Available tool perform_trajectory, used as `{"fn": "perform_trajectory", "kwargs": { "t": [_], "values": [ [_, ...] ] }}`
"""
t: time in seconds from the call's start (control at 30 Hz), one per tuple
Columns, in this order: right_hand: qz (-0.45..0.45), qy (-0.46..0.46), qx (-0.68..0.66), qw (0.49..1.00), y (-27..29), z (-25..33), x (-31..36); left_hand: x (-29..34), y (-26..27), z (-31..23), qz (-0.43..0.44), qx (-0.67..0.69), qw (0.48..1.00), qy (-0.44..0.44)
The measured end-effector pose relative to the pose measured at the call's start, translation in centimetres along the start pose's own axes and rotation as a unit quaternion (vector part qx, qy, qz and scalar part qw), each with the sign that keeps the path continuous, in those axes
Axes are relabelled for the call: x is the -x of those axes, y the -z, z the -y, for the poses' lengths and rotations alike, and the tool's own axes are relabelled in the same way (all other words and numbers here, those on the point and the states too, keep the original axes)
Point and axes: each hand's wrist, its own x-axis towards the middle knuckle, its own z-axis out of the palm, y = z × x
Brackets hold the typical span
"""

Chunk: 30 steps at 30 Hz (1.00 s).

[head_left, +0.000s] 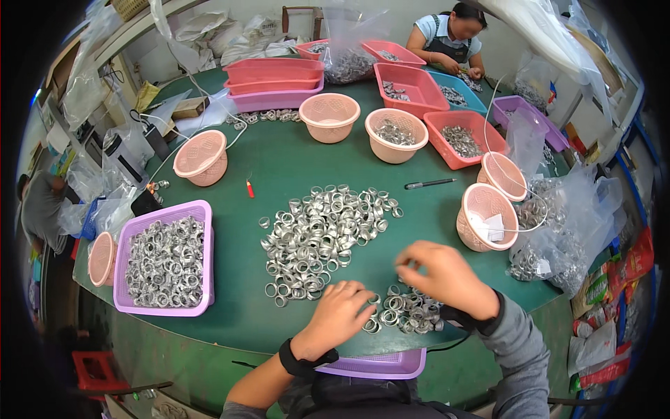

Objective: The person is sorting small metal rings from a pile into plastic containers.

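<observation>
A wide heap of silver metal rings (324, 234) lies in the middle of the green table. A smaller pile of rings (412, 312) sits closer to me, on the right. My left hand (338, 307) is low over the table between the two, its fingers bent and somewhat apart, with loose rings by the fingertips. Above the smaller pile, my right hand (443, 272) is curled, thumb and fingers drawn toward each other; anything pinched there is too small or blurred to make out. Both wrists wear dark bands.
A purple basket (208, 258) full of rings stands left; another purple basket (391, 363) is at my lap. Pink baskets (329, 105) and red trays (412, 87) stand farther back. A black pen (429, 184) lies right of the heap. Across the table, a person (453, 42) handles small parts.
</observation>
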Motion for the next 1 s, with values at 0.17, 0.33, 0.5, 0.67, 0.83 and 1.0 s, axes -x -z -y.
{"fn": "perform_trajectory", "kwargs": {
  "t": [0.17,0.33,0.5,0.67,0.83,1.0],
  "values": [
    [0.137,0.034,0.162,0.977,-5.8,-2.0,-5.9,1.4,1.4,1.7,-0.028,-0.012,0.999,0.037],
    [0.151,0.112,0.214,0.959,-8.6,-3.0,-7.8,2.3,2.8,2.8,-0.057,-0.013,0.998,0.038],
    [0.133,0.065,0.184,0.972,-4.9,-2.4,-6.6,0.4,3.5,3.6,-0.027,-0.038,0.998,0.044],
    [0.075,-0.114,-0.015,0.991,0.3,-1.2,-2.2,-3.4,1.3,4.6,-0.045,-0.147,0.988,0.018],
    [-0.005,-0.166,-0.057,0.984,-0.1,-4.2,0.9,-4.3,0.2,5.2,-0.004,-0.241,0.97,0.014],
    [0.021,-0.223,-0.175,0.959,1.6,-3.3,2.7,-2.9,1.8,1.6,-0.097,-0.054,0.994,0.024]
  ]
}}
